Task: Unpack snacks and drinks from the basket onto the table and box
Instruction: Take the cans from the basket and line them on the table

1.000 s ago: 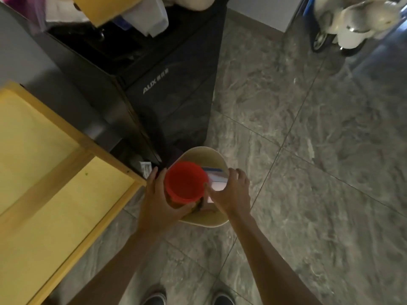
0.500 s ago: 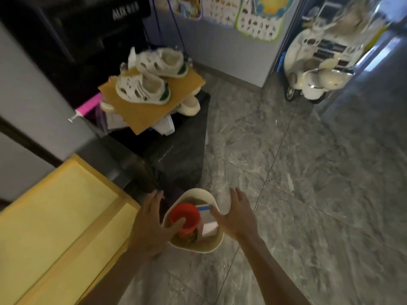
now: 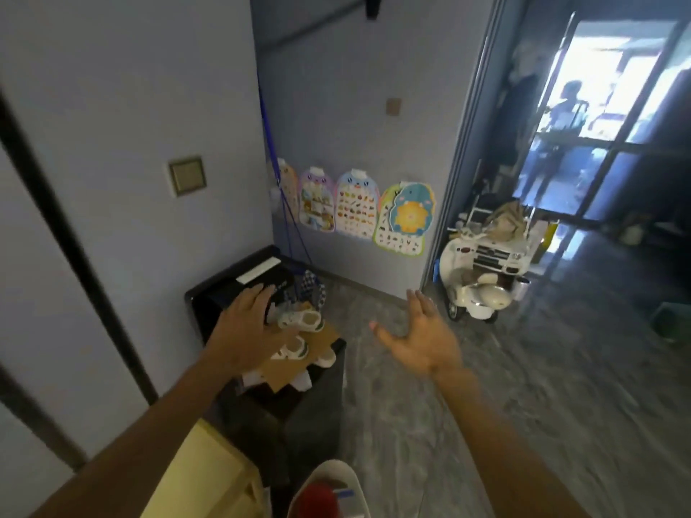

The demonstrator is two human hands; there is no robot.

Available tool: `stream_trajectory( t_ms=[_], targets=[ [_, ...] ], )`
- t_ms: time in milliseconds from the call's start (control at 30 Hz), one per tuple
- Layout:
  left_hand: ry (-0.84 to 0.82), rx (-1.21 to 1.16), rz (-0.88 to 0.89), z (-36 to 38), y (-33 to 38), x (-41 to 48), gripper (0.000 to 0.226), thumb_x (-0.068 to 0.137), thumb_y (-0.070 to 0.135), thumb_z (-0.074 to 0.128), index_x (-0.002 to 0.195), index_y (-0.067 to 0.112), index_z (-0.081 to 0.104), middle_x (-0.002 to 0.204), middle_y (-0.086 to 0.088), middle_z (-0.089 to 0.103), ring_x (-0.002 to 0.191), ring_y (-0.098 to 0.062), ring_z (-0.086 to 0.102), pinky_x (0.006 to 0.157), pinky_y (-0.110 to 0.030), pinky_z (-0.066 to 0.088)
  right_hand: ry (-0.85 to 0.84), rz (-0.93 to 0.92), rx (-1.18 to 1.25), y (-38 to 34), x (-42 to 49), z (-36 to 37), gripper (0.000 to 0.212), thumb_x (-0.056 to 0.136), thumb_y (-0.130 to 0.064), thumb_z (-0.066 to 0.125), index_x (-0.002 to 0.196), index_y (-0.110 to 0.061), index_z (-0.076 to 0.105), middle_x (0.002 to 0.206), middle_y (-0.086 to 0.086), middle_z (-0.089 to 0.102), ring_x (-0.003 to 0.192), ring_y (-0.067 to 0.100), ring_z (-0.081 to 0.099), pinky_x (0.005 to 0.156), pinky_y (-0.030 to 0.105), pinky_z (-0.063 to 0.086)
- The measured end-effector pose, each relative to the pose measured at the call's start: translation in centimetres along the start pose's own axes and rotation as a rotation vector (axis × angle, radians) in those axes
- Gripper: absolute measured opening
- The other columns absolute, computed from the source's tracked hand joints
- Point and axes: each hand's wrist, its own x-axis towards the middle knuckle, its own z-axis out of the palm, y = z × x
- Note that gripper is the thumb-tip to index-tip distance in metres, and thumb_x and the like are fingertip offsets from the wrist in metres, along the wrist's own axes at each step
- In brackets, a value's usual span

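Both hands are raised in front of the person and hold nothing. The left hand [image 3: 246, 323] shows its back, with the fingers straight, in front of a black cabinet [image 3: 299, 424]. The right hand [image 3: 422, 338] is spread, its fingers relaxed. The basket [image 3: 329, 467] is at the bottom edge of the view, just beside the yellow surface [image 3: 202, 476] and well below both hands. A red lid [image 3: 318, 499] and a small box [image 3: 346, 493] show inside it. White shoes [image 3: 303, 319] lie on cardboard [image 3: 284, 372] on the cabinet.

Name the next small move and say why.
Probably lower both hands to the basket and lift out the red-topped container. The left hand and right hand are raised, open and empty, away from it, while the basket holds that container and a blue-edged pack.
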Motion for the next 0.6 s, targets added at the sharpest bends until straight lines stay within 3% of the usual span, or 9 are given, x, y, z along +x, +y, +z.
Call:
stream_trajectory(
  t_ms=[167, 400, 533, 600],
  targets=[
    [0.08, 0.005, 0.082, -8.7, 3.1, 1.2, 0.112, 0.076, 0.098, 0.036, 0.16, 0.025, 0.032, 0.164, -0.003, 0.038, 0.146, -0.026, 0.04, 0.123, -0.046, 0.033, 0.032, -0.104, -0.045, -5.7, 1.0, -6.9, 0.122, 0.076, -0.098, 0.042, 0.167, -0.019, 0.018, 0.172, 0.007, 0.026, 0.156, 0.03, 0.031, 0.122, 0.048, 0.037],
    [0.183, 0.102, 0.021, -14.5, 2.2, -2.4, 0.108, 0.08, 0.091, 0.038, 0.164, 0.025, 0.027, 0.169, -0.004, 0.029, 0.154, -0.025, 0.029, 0.126, -0.046, 0.025, -0.017, -0.272, -0.006, -12.2, 1.8, -7.7, 0.122, 0.079, -0.096, 0.045, 0.168, -0.02, 0.014, 0.174, 0.004, 0.02, 0.157, 0.031, 0.028, 0.124, 0.05, 0.033],
    [0.241, 0.183, -0.125, -17.1, -0.1, -6.5, 0.108, 0.076, 0.095, 0.032, 0.164, 0.032, 0.026, 0.169, -0.004, 0.027, 0.156, -0.025, 0.025, 0.125, -0.052, 0.026, -0.03, -0.435, 0.098, -16.1, 2.9, -5.4, 0.107, 0.076, -0.097, 0.051, 0.158, -0.031, 0.03, 0.157, -0.002, 0.048, 0.14, 0.026, 0.052, 0.106, 0.049, 0.053],
    [0.284, 0.221, -0.21, -18.5, -1.0, -9.3, 0.102, 0.077, 0.092, 0.034, 0.163, 0.036, 0.027, 0.169, -0.005, 0.028, 0.156, -0.026, 0.026, 0.125, -0.053, 0.027, -0.054, -0.54, 0.107, -18.2, 3.3, -4.1, 0.099, 0.076, -0.097, 0.051, 0.153, -0.039, 0.033, 0.151, -0.007, 0.053, 0.136, 0.023, 0.055, 0.103, 0.049, 0.056]
  ],
)
